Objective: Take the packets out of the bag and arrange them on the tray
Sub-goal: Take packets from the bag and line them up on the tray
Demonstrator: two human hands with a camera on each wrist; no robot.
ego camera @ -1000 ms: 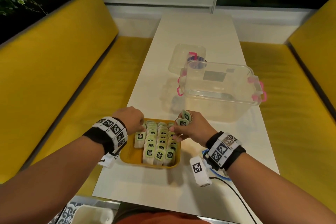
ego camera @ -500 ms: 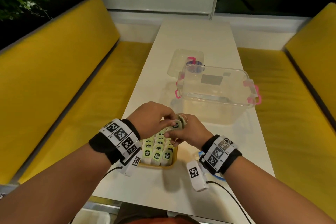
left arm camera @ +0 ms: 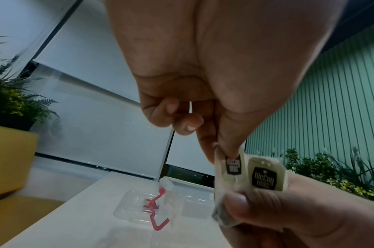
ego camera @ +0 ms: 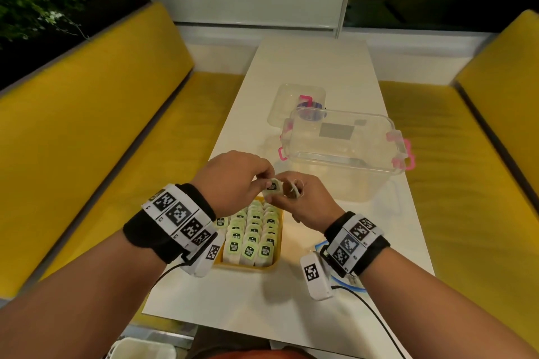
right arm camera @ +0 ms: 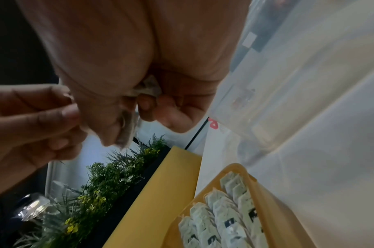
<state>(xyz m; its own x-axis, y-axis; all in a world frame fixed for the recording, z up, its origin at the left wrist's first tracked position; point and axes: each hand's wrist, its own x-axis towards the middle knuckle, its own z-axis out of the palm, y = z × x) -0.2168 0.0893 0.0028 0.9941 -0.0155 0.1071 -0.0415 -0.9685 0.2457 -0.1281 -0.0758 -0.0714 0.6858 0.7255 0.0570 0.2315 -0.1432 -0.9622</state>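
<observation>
Hands risen off tray (ego camera: 269, 264) | left hand (ego camera: 233, 178), right hand (ego camera: 306, 201) fingers pinching packets (ego camera: 272, 187)

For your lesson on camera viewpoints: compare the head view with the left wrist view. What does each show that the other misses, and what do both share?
Only the head view shows the yellow tray with its rows of packets, and both wristbands.

Only the left wrist view shows the printed labels up close: two packets side by side, reading "McCoy teas".

Both show the left hand and right hand meeting on the packets, and the clear box.
</observation>
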